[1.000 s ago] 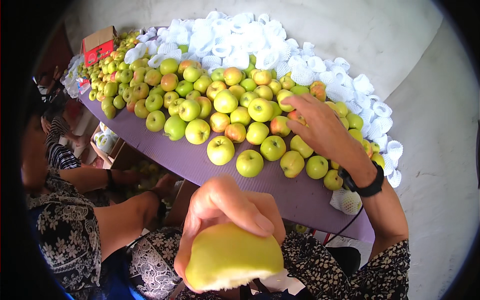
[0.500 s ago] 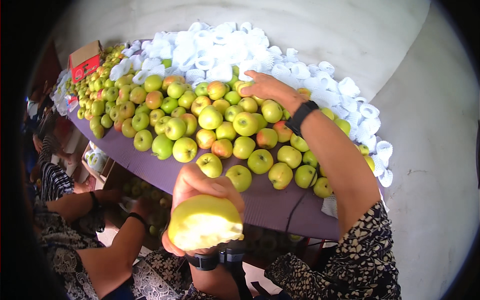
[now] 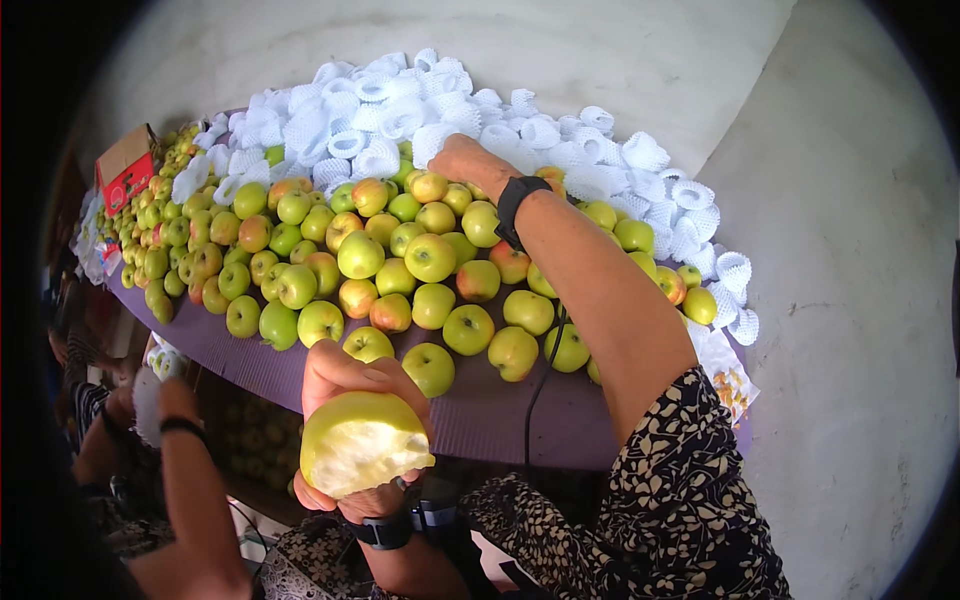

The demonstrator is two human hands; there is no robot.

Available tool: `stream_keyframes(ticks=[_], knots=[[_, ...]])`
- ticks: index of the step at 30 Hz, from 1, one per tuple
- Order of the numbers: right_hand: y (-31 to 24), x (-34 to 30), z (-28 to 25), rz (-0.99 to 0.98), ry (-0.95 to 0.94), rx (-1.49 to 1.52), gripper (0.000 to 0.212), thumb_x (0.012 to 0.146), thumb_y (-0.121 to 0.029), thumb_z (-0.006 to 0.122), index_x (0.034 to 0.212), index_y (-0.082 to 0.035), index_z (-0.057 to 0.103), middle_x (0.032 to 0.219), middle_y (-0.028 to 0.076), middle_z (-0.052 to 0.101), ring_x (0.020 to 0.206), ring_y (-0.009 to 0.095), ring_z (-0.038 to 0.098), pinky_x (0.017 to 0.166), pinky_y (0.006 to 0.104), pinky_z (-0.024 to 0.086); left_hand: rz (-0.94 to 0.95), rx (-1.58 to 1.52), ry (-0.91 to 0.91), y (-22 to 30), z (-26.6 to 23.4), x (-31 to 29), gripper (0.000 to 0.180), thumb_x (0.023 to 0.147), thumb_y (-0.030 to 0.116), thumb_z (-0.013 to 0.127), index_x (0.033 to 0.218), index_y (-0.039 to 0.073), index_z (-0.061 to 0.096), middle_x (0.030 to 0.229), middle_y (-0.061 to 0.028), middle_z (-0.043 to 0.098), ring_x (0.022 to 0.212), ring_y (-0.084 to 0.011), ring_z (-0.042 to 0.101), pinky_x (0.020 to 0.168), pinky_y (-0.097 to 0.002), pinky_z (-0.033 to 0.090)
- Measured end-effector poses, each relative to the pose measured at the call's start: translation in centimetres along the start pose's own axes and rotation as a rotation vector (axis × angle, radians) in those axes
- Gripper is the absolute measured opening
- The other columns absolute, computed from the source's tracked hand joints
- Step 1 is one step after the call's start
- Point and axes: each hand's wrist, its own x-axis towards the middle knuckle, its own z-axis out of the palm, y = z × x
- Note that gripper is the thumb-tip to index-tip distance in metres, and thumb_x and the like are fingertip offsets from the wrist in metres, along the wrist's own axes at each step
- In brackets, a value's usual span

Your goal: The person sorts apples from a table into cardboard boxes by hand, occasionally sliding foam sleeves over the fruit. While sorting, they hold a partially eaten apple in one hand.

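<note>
My left hand (image 3: pixel 365 375), close to the camera, is closed around a yellow-green apple (image 3: pixel 365 440) with a large bite out of it, its pale flesh showing. My right arm stretches across the pile of apples (image 3: pixel 430 258) on the purple-covered table (image 3: pixel 490 420). At the pile's far edge my right hand (image 3: pixel 470 165) is curled, its fingertips hidden behind the knuckles. It touches a white foam net sleeve (image 3: pixel 432 143); what its fingers grip, if anything, is out of sight. Green, yellow and red-blushed apples lie just below it.
A heap of white foam net sleeves (image 3: pixel 365 110) lies along the wall (image 3: pixel 560 50). At the far left stands a red open carton (image 3: pixel 126 172). Another person's hand (image 3: pixel 178 400) works at lower left, beside something white. A dark cable (image 3: pixel 532 400) hangs over the table edge.
The view has shifted, so the table sits further left and lower. My right hand's fingers, stretched out before, are now curled by the foam sleeves. My left hand still holds the bitten apple.
</note>
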Motion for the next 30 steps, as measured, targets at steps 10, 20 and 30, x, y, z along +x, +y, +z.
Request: stream_keyframes(ticks=[10, 20, 30], knots=[[5.6, -1.5, -8.0, -0.285, 0.028, -0.223, 0.054, 0.08, -0.039, 0.058, 0.106, 0.007, 0.058, 0.115, 0.027, 0.055, 0.108, 0.036, 0.053, 0.09, 0.0406, 0.043, 0.031, 0.016, -0.042, 0.8, -1.3, -1.1, 0.086, 0.048, 0.04, 0.084, 0.105, -0.007, 0.04, 0.077, -0.03, 0.054, 0.053, -0.0266, 0.055, 0.045, -0.0302, 0.049], [27.1, -6.9, -18.5, 0.563, 0.612, -0.369, 0.064, 0.073, -0.024, 0.059, 0.131, -0.005, 0.042, 0.131, 0.03, 0.037, 0.118, 0.042, 0.045, 0.1, 0.0426, 0.038, 0.03, -0.134, -0.355, -0.8, -0.7, -0.3, 0.085, 0.054, 0.034, 0.086, 0.111, -0.013, 0.045, 0.093, -0.0313, 0.054, 0.076, -0.0323, 0.06, 0.06, -0.0357, 0.051], [16.1, -5.2, -12.6, -0.002, 0.437, -0.127, 0.063, 0.073, -0.026, 0.067, 0.128, -0.002, 0.046, 0.121, 0.024, 0.054, 0.114, 0.035, 0.052, 0.096, 0.0363, 0.041, -0.119, -0.225, -0.415, -0.2, -0.3, -1.3, 0.083, 0.052, 0.029, 0.087, 0.11, -0.014, 0.047, 0.098, -0.0264, 0.055, 0.084, -0.0285, 0.057, 0.068, -0.0344, 0.048]])
